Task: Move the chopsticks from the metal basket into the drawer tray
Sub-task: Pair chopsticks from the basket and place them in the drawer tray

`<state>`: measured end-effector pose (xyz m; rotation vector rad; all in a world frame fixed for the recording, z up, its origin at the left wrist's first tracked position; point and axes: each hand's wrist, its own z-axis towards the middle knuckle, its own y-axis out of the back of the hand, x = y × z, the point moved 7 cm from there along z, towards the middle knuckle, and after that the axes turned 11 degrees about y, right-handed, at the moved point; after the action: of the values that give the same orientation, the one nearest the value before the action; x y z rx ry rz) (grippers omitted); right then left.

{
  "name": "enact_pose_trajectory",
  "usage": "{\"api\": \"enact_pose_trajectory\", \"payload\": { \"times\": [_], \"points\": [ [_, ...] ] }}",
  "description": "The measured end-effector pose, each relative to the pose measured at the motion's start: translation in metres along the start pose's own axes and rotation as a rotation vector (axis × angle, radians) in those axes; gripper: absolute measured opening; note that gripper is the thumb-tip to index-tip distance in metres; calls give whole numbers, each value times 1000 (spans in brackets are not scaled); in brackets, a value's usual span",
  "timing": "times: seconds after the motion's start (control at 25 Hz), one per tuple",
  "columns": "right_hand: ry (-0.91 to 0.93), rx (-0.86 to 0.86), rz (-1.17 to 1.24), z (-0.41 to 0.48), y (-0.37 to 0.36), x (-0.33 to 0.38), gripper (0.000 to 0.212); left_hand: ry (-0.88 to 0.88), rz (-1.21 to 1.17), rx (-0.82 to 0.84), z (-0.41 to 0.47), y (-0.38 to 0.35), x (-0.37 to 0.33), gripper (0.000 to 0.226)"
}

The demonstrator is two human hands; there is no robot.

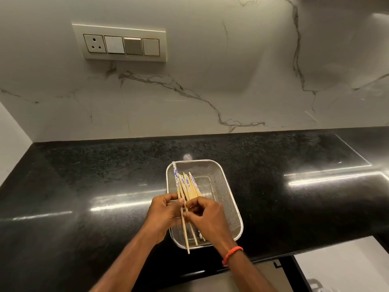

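Note:
A rectangular metal mesh basket [223, 186] stands on the black counter, near its front edge. Several pale wooden chopsticks [186, 186], some in blue-printed paper sleeves, lie lengthwise along the basket's left side. Both hands meet over the bundle's middle. My left hand [165, 213] grips the chopsticks from the left. My right hand [207, 216], with an orange cord on its wrist, pinches them from the right. The near tips of the sticks poke past the basket's front rim. The drawer tray is hidden from view.
The glossy black counter [84, 186] runs left and right of the basket. A marble backsplash with a switch panel [120, 44] rises behind it. Below the counter's front edge at the lower right, a pale drawer or cabinet front [341, 264] shows.

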<state>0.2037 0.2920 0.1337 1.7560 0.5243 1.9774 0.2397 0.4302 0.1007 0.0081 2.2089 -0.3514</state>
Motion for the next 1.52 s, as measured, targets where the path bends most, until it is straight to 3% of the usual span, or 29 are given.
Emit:
{"api": "enact_pose_trajectory", "payload": {
  "times": [0.2, 0.36, 0.44, 0.64, 0.76, 0.88, 1.0, 1.24, 1.4, 1.52],
  "points": [
    [61, 86, -17, 8, 1, -7, 11, -10, -12, -35, 0, 9, -3, 13],
    [30, 181, -494, 15, -3, -34, 27, -15, -45, -58, -1, 18, -4, 14],
    [36, 190, -587, 17, -8, -37, 31, -17, -47, -62, -2, 21, -3, 15],
    [153, 176, -801, 22, -16, -26, 12, -14, -24, -57, -4, 17, -2, 17],
    [173, 231, -912, 21, -24, -26, 11, -12, -21, -55, -5, 15, -2, 17],
    [64, 203, -807, 25, -12, -35, 12, -19, -23, -54, -7, 16, -3, 18],
    [-85, 78, -536, 25, 14, -47, 13, -16, -21, -50, -9, 16, -1, 18],
    [-31, -147, -73, 20, 46, -43, 20, 12, -12, 0, -8, 7, 2, 14],
    [-14, 64, -356, 25, 30, -43, 7, 19, -19, 25, -7, 1, 3, 16],
    [57, 290, -604, 27, 6, -45, 29, 13, -34, 22, -6, 2, 1, 16]
  ]
}}
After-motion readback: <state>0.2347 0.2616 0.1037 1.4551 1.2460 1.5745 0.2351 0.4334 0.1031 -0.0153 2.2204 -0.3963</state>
